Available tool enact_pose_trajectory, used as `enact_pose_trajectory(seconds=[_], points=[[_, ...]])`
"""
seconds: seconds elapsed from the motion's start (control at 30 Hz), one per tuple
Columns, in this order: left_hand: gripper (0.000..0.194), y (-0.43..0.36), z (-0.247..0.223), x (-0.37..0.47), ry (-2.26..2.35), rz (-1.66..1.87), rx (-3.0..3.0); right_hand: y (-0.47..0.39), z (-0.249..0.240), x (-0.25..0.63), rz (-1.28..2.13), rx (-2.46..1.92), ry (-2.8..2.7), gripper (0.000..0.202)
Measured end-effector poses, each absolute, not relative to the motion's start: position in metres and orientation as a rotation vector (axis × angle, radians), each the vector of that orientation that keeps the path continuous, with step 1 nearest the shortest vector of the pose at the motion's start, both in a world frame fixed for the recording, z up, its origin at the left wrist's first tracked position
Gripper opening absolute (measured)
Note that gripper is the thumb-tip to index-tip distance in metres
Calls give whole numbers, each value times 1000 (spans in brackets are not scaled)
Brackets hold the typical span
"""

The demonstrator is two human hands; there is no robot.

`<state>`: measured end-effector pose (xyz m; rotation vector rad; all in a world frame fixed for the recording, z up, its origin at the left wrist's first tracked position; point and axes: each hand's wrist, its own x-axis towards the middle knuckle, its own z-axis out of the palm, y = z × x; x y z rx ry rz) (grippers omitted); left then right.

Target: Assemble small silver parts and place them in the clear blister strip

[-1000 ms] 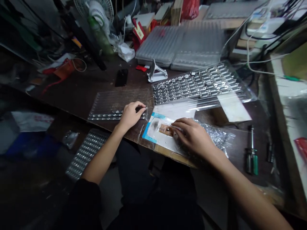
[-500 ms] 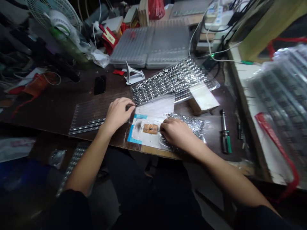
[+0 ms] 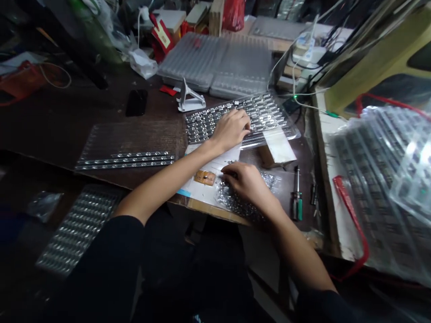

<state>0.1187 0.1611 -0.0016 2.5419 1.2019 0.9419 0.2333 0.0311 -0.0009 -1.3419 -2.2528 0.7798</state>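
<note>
My left hand is over the right part of a clear tray filled with rows of shiny metal parts, its fingers bent down onto them. My right hand rests at the left edge of a heap of small silvery pieces, fingers curled together; anything between them is too small to make out. Left of it, a brown block with a small dark piece on top lies on a white sheet with blue tape. Another clear tray holds several metal strips along its front edge.
A cardboard box with a white top stands beyond the heap. Screwdrivers lie to the right. Further back are a white stand, a dark phone and closed clear cases. Stacked trays fill the right side.
My left hand has moved right and away from me, from the sheet's back left corner onto the tray of metal parts. My right hand stays by the heap. The view has shifted.
</note>
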Motion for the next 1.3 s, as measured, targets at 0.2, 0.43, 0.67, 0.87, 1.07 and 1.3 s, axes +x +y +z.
enact_pose_trajectory(seconds=[0.2, 0.43, 0.67, 0.87, 1.07, 1.3], points=[[10, 96, 15, 63, 1074, 1000, 2236, 32, -4, 231, 711, -1317, -2203, 32], [13, 20, -22, -7, 1359, 931, 2026, 29, -7, 221, 718, -1311, -2177, 24], [12, 14, -38, -12, 1266, 961, 2122, 30, -9, 215, 760, -1344, -2191, 23], [14, 10, -40, -9, 1281, 970, 2230, 28, -11, 211, 755, -1352, -2229, 22], [14, 8, -44, -8, 1305, 900, 2290, 24, -12, 203, 646, -1418, -2343, 22], [12, 3, -44, -9, 1326, 1011, 2282, 25, -17, 193, 643, -1333, -2382, 24]])
